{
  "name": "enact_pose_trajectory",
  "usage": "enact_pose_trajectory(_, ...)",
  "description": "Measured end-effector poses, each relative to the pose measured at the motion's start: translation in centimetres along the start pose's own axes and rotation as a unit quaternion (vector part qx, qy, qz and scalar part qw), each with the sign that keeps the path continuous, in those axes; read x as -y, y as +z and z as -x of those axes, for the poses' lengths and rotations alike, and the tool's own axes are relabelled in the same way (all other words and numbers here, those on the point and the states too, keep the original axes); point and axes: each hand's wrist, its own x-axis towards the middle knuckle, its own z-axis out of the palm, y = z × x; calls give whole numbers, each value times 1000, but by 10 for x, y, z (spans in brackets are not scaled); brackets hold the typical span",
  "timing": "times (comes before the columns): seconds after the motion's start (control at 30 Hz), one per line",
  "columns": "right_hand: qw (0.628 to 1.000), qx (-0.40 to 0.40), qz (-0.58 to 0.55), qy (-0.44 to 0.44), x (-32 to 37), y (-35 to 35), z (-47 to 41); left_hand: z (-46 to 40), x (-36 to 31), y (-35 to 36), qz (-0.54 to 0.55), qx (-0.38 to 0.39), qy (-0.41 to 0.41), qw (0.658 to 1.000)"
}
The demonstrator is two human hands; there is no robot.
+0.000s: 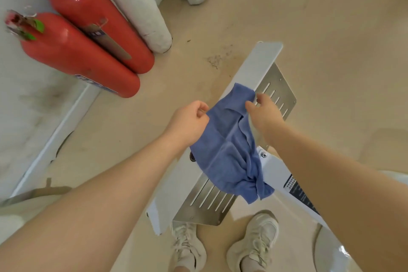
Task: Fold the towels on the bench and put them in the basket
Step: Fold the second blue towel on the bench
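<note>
A person standing over a narrow white bench holds a crumpled blue towel (pixel 229 146) above the tabletop (pixel 262 63), seen from a head-worn camera looking down. The left hand (pixel 191 119) is curled closed on the towel's left edge, pinching the cloth between thumb and fingers. The right hand (pixel 263 110) grips the towel's upper right corner, its fingers bent over the fabric. The towel hangs slack between the two hands, its lower end bunched into twisted folds and drooping over the near slotted metal plate (pixel 207 205) fixed to the bench. A second slotted metal plate (pixel 279 88) shows just beyond the right hand. Both bare forearms reach in from the bottom corners of the view. Two pale sneakers (pixel 256 238) stand on the beige floor (pixel 331 28) just beside the near end of the bench. Two red fire extinguishers (pixel 88 35) stand side by side at the left, next to a white wrapped cylinder (pixel 141 2).
</note>
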Motion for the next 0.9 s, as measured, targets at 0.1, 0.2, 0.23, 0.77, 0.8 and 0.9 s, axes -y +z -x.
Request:
enact_pose_trajectory(0.1,1000,-16,-17,-6,-14,16,-22,-11,21,8,-9,9,-3,1000)
enact_pose_trajectory(0.2,997,-49,-67,11,-14,14,-18,-8,28,7,-13,18,-6,1000)
enact_pose_trajectory(0.23,996,-45,-82,2,-11,11,-12,-4,26,4,-11,22,-5,1000)
enact_pose_trajectory(0.77,984,117,-99,-95,165,-97,269,204,-131,-162,179,114,72,975)
enact_pose_trajectory(0.8,983,124,-103,-90,177,-101,287,222,-140,-171,212,114,59,969)
enact_pose_trajectory(0.9,984,143,-30,-99,199,-104,326,266,-158,-190,249,105,23,962)
